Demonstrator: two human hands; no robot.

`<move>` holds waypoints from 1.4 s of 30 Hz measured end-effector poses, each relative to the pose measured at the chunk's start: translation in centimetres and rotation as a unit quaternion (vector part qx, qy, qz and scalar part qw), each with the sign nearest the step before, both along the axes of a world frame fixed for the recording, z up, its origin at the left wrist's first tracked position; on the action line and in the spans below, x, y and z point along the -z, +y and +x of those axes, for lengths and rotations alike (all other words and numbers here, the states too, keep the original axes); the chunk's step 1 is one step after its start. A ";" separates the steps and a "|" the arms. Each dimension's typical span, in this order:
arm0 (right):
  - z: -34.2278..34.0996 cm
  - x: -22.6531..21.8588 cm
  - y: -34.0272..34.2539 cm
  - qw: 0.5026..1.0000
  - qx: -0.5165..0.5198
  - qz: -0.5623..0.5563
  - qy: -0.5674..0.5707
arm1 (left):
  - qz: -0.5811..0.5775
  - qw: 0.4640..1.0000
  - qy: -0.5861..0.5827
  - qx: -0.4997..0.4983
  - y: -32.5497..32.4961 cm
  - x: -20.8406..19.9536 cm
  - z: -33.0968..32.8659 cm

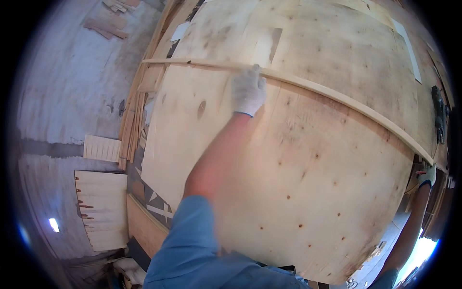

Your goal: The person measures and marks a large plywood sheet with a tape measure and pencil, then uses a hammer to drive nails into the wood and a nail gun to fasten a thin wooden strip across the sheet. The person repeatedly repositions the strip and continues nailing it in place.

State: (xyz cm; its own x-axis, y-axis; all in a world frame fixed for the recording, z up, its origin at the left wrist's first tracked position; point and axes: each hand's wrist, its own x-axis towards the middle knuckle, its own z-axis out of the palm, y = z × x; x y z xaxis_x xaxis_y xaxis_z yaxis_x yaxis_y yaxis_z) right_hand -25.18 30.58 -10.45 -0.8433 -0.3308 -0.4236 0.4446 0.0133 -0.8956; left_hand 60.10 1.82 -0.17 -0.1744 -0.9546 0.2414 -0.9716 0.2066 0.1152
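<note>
A large pale veneer sheet (298,192) with small knots fills the middle of the view, lying on a stack of similar sheets. A long thin wooden strip (337,96) runs across it from upper left to the right edge. My left hand (248,89), in a white glove, lies on the strip with its fingers curled over it. My right hand (426,175), also gloved, is at the sheet's right edge just below the strip's end. Its grip is too small and too near the rim to make out.
Loose veneer pieces (102,148) and a larger toothed-edge sheet (101,212) lie on the grey concrete floor at the left. A bundle of narrow strips (131,120) leans along the stack's left side. Wood scraps (108,25) lie at top left. A dark tool (439,115) sits at the far right.
</note>
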 end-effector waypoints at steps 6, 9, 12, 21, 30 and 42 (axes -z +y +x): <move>17.1 -5.9 -2.1 0.827 -0.162 0.254 0.475 | -0.163 0.957 -0.125 0.205 -7.9 6.4 10.8; 28.1 -7.4 -3.6 0.551 -0.187 0.315 0.750 | -0.068 0.987 -0.002 0.146 -9.6 7.8 14.8; 37.4 -8.1 -8.7 0.533 -0.226 0.332 0.745 | -0.021 0.978 -0.002 0.207 -10.1 5.5 15.0; 38.2 -7.6 -13.5 0.578 -0.260 0.283 0.720 | 0.006 0.972 -0.007 0.234 -11.4 6.4 17.1; 36.2 -6.9 -17.6 0.561 -0.236 0.273 0.745 | 0.027 0.984 -0.025 0.175 -12.2 5.3 15.6; 35.4 -4.9 -15.6 0.556 -0.235 0.183 0.776 | -0.087 0.975 0.012 0.203 -10.9 6.6 15.9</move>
